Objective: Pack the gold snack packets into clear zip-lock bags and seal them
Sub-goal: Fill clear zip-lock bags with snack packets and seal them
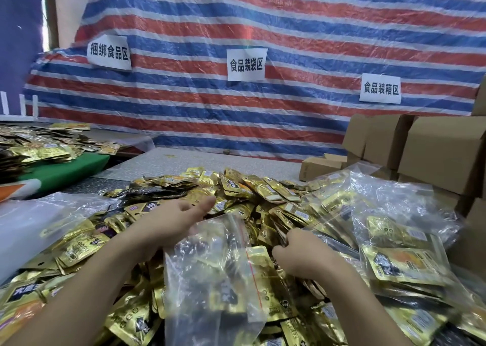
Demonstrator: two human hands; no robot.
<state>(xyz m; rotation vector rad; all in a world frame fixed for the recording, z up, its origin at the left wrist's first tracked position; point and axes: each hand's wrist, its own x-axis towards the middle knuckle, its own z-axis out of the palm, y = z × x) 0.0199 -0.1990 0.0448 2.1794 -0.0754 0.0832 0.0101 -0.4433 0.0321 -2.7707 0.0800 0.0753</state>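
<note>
You stood in a makeshift food-packing workshop. A red, white and blue striped plastic tarpaulin [289, 43] served as the back wall, with white paper zone signs in black Chinese characters [246, 64] taped to it. Heaps of gold foil snack packets [263, 188] covered the grey speckled table [184, 159], beside stacked brown cardboard cartons [441, 148].

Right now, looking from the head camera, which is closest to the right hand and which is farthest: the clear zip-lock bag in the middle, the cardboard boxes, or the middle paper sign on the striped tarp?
1. Clear zip-lock bag, just left of the right hand.
2. Cardboard boxes, back right.
3. Middle paper sign, up on the striped tarp behind.
</note>
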